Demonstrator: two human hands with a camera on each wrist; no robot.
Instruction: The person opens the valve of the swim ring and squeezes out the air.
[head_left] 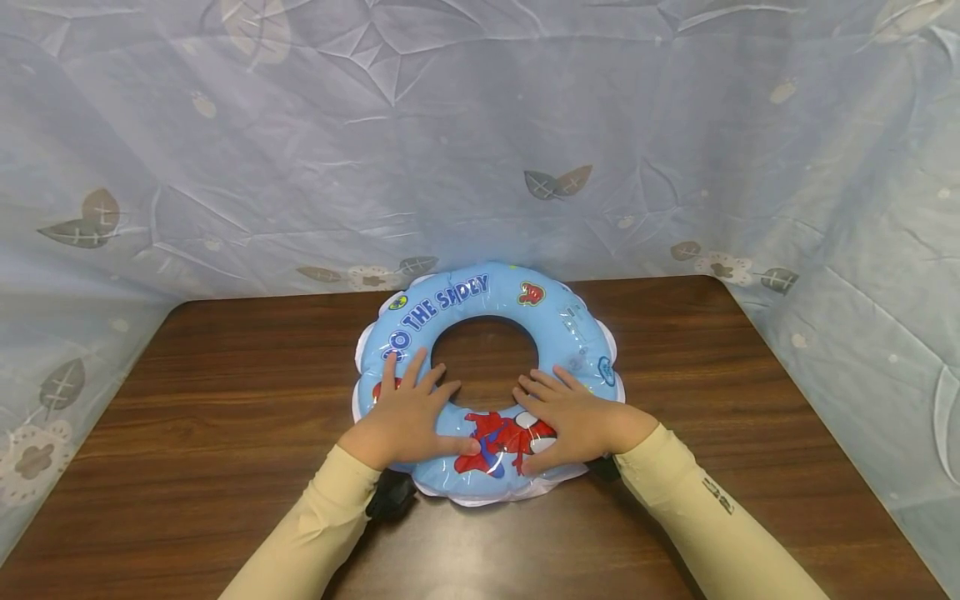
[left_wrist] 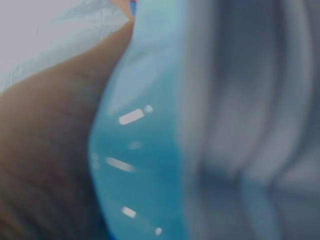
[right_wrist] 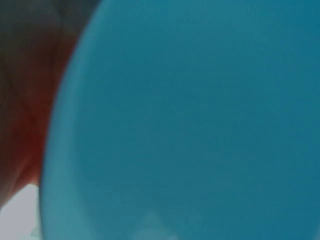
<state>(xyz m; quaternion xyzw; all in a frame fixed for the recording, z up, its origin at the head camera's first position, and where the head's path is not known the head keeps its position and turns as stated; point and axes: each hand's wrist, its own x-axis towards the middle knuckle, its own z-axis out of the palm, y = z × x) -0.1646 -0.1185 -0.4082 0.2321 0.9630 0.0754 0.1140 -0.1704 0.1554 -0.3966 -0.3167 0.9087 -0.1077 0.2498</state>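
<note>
A light blue inflatable swim ring [head_left: 502, 287] with a white scalloped edge, cartoon figures and blue lettering lies on the brown wooden table. Spread over its near left part is my left hand [head_left: 408, 421], fingers straight and pointing away, thumb toward the printed red figure. My right hand [head_left: 581, 421] rests on the near right part in the same way, its fingertips by the inner hole. In the left wrist view the blue wall of the ring [left_wrist: 140, 150] bulges close to the palm. Blue plastic of the ring [right_wrist: 190, 125] fills most of the right wrist view.
The wooden table [head_left: 225, 400] extends to both sides of the ring. A pale grey-blue curtain [head_left: 465, 150] printed with leaves and flowers hangs behind the table and along both sides. Dark wrist gear [head_left: 392, 497] shows below the left wrist.
</note>
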